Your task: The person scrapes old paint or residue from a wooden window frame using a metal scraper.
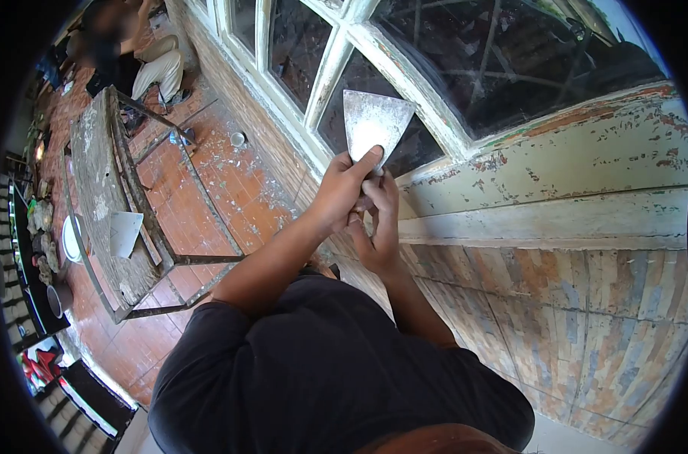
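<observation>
A wide metal scraper, its pale blade worn and spotted, is held up in front of the window. My left hand grips it where the blade narrows, with the thumb pressed on the metal. Close against it, my right hand has its fingers curled round the lower part of the scraper; the handle is mostly hidden by both hands. Behind the blade are the window's dark glass and its white frame, where paint is chipped.
A worn wooden bench with a metal frame stands at the left, a white sheet on it. Paint flakes and a small cup lie on the tiled floor. Another person sits at the upper left. Tiled wall runs below the sill.
</observation>
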{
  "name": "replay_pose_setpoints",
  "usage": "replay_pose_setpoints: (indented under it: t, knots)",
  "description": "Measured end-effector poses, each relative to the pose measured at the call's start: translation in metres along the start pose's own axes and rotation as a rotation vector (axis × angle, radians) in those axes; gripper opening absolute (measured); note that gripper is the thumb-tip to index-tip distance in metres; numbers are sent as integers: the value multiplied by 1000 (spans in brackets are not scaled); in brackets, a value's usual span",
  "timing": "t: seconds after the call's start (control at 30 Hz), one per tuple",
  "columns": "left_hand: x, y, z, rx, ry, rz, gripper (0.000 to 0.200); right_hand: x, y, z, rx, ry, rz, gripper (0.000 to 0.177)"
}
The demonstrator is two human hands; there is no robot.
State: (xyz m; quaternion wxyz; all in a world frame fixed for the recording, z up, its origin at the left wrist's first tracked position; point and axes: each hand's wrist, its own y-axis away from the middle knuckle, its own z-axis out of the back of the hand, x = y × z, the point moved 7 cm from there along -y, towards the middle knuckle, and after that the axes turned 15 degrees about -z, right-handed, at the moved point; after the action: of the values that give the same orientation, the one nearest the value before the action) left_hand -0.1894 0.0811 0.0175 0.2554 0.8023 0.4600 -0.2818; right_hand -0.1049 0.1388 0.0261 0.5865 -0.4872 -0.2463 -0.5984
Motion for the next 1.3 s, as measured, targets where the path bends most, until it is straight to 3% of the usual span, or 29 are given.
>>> replay_pose_setpoints:
  t: [0.03, 0.17, 0.4, 0.47, 0.53, 0.63, 0.67, 0.73, 0.8, 0.87, 0.9, 0.93, 0.97, 1.0, 1.07, 1.13, 1.2, 1.27, 1.3]
  knots:
    - [1, -1, 1, 61, -1, 8, 30, -10, 3, -4, -24, -104, 64, 67]
    - [-2, 1, -3, 117, -2, 9, 29, -7, -10, -6, -28, -314, -23, 83]
    - [-10, 4, -6, 92, 137, 142, 24, 15, -23, -13, 41, -176, -33, 86]
    - [-16, -2, -1, 142, 99, 163, 23, 10, -25, -22, 4, -377, -124, 87]
    - [-18, -8, 6, 191, 58, 181, 23, 10, -29, -25, -24, -298, -78, 87]
    - [-27, -31, 22, 265, -36, 43, 24, 12, -39, -28, -43, -250, -30, 86]
    - [-41, -40, 31, 199, 33, -45, 27, 12, -42, -27, -40, -278, -46, 85]
    - [-65, -58, 49, 151, 90, -151, 29, 22, -47, -12, -91, -150, 25, 80]
    - [-96, -76, 67, 182, -240, -335, 34, 44, -48, 12, -281, 75, 154, 72]
    - [-111, -85, 75, 216, -334, -291, 31, 72, -42, 34, -483, 430, 343, 69]
    - [-119, -87, 77, 221, -434, -372, 33, 80, -47, 38, -499, 426, 353, 69]
    - [-126, -90, 80, 222, -533, -452, 39, 84, -53, 43, -612, 600, 288, 66]
    - [-132, -92, 78, 231, -541, -569, 62, 85, -57, 45, -720, 773, 212, 63]
    - [-134, -92, 78, 240, -550, -569, 62, 83, -60, 43, -731, 768, 208, 63]
    - [-149, -82, 67, 305, -640, -749, 80, 61, -75, 35, -732, 1196, -31, 56]
    - [-157, -78, 55, 350, -615, -795, 87, 56, -77, 32, -792, 1185, 5, 51]
    - [-160, -78, 46, 431, -834, -875, 86, 51, -75, 31, -851, 1174, 42, 47]
    - [-159, -88, 41, 436, -804, -813, 84, 48, -74, 31, -902, 1185, 110, 41]
    - [-165, -92, 33, 444, -855, -954, 82, 45, -76, 31, -912, 1182, 111, 41]
